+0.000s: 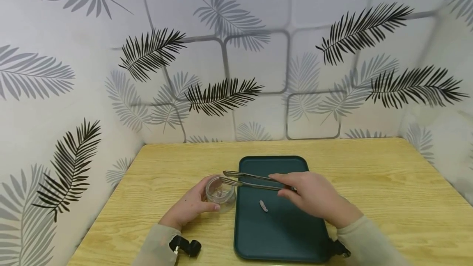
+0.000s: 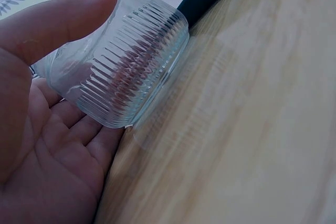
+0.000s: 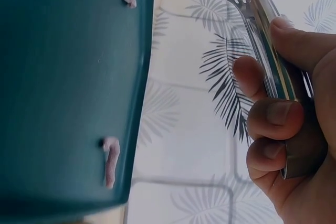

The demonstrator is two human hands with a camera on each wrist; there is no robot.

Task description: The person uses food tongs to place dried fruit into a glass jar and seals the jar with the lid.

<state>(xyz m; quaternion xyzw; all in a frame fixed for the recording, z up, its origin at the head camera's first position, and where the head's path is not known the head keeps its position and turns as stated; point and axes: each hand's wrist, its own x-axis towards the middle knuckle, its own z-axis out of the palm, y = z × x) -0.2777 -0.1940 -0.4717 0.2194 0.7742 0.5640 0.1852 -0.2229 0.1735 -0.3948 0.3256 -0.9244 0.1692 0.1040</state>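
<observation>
My left hand (image 1: 193, 203) holds a clear glass jar (image 1: 220, 194) on the table, just left of the dark green tray; the left wrist view shows its ribbed side with the thumb across it. Something reddish shows blurred through the glass (image 2: 134, 69), and I cannot tell what it is. In my right hand (image 1: 314, 196) are metal tongs (image 1: 258, 180), their slotted tips apart over the jar's mouth. I see nothing between the tips. On the tray (image 1: 281, 237) lies a small pinkish piece (image 1: 263, 205); the right wrist view shows two such pieces (image 3: 111, 162).
A light wooden table (image 1: 388, 192) carries the tray and the jar. Behind and beside it stand walls (image 1: 255, 114) patterned with leaves. Black wrist mounts (image 1: 186, 246) are strapped to both forearms.
</observation>
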